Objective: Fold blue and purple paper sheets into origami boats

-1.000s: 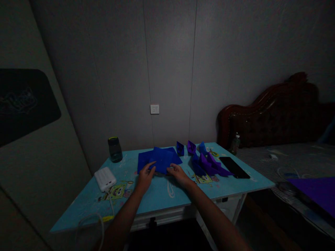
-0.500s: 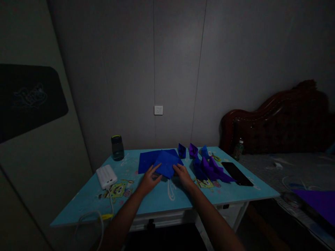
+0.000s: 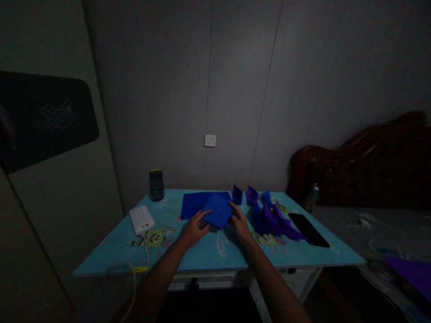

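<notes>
Over the middle of the table (image 3: 202,255), the left hand (image 3: 196,229) and right hand (image 3: 239,223) grasp opposite edges of the blue paper (image 3: 218,211), a two-sided grip that probably keeps it steady. The paper boats (image 3: 275,220) sit rightward, seemingly clear of the forearms. From here, gloom blurs any creases, and the paper's underside is hidden.

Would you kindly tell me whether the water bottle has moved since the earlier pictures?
No; the water bottle still stands at the far left corner of the table.
</notes>
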A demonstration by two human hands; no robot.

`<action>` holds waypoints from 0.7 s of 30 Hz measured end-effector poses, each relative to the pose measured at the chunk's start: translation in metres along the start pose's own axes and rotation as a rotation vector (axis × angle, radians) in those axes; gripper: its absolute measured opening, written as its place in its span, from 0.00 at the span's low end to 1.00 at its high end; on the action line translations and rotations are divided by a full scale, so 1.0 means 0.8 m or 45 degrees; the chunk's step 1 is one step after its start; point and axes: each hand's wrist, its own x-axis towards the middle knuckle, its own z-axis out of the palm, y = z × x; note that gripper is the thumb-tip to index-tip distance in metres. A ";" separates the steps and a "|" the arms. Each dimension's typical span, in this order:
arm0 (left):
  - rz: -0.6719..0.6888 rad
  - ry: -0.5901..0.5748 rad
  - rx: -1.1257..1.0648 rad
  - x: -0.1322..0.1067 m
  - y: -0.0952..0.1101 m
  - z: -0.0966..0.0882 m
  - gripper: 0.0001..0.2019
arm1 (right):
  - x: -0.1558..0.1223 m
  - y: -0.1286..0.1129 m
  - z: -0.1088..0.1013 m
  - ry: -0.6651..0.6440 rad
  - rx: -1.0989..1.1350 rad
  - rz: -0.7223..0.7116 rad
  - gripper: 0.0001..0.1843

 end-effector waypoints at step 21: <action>-0.048 0.171 -0.112 0.011 -0.014 -0.002 0.15 | 0.001 0.000 0.000 0.086 -0.235 0.009 0.18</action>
